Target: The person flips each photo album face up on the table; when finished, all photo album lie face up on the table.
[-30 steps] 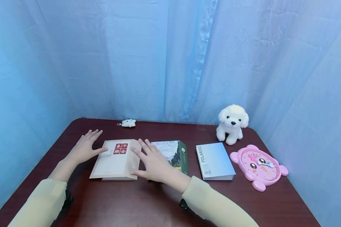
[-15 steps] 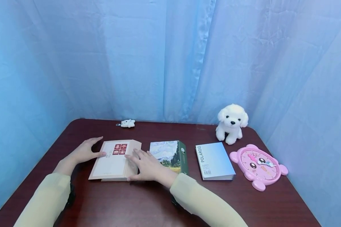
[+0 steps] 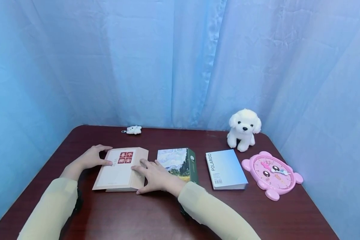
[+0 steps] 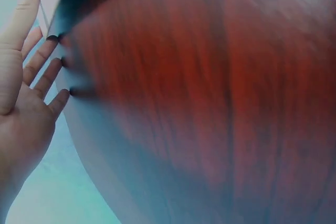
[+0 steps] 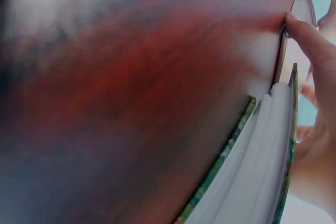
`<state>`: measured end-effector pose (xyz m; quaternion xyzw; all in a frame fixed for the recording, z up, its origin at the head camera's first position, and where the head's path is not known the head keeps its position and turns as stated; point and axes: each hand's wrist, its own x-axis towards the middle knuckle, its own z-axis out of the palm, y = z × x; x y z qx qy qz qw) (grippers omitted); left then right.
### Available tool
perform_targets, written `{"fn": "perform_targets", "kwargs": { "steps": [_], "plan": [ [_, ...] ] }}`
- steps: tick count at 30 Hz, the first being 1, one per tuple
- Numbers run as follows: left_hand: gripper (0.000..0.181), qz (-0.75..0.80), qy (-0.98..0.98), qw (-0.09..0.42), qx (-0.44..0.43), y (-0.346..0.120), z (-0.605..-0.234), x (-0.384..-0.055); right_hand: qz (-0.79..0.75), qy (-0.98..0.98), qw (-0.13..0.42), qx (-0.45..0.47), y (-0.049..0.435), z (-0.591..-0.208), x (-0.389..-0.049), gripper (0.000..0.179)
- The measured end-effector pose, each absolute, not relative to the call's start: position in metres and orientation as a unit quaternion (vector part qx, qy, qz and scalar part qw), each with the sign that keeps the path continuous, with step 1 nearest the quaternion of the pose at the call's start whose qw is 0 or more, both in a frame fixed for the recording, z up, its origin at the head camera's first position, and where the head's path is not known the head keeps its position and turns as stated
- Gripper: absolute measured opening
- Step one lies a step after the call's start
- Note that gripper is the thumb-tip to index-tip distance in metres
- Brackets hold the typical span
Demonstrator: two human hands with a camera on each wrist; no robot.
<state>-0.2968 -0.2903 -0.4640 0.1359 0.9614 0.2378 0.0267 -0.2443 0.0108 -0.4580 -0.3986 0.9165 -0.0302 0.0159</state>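
Observation:
A cream-covered book (image 3: pixel 114 175) with a red block of characters lies on the dark table, its spine side to the right. My left hand (image 3: pixel 89 158) is at the book's left edge, thumb over the cover. In the left wrist view, the fingers (image 4: pixel 46 72) are spread, several tips close to the tabletop. My right hand (image 3: pixel 156 175) is at the spine side, index finger over the cover and thumb by the near corner. In the right wrist view, the thumb (image 5: pixel 310 38) meets the spine's lower edge. A green painted-landscape book (image 3: pixel 174 163) lies under and beside this hand.
A blue-white POLAROID album (image 3: pixel 226 168) lies to the right. Beyond it are a white plush dog (image 3: pixel 244 128) and a pink cartoon clock (image 3: pixel 273 175). A small white plush keychain (image 3: pixel 133 130) lies near the back edge. Blue curtains (image 3: pixel 138 66) surround the table (image 3: pixel 132 216).
Both hands have come down to the cream book's two sides from above it. The right hand has shifted left, uncovering more of the green book. The books have stayed in place.

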Motion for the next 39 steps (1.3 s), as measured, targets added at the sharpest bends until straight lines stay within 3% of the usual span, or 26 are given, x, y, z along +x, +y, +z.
{"fn": "perform_targets", "kwargs": {
  "steps": [8,21,28,39],
  "plan": [
    [0.086,0.275,0.951,0.068,0.122,-0.289,-0.462,-0.299,-0.073,0.916,0.027,-0.394,0.010,-0.459,-0.245,0.087],
    [0.080,0.305,0.945,0.054,0.106,-0.291,-0.461,-0.296,-0.107,0.937,0.067,-0.325,0.009,-0.462,-0.241,0.100],
    [0.078,0.326,0.938,0.041,0.111,-0.292,-0.454,-0.293,-0.136,0.927,0.066,-0.342,0.011,-0.464,-0.243,0.109],
    [0.076,0.321,0.938,0.026,0.129,-0.284,-0.448,-0.295,-0.198,0.912,0.033,-0.357,0.018,-0.453,-0.244,0.099]
  ]
}}
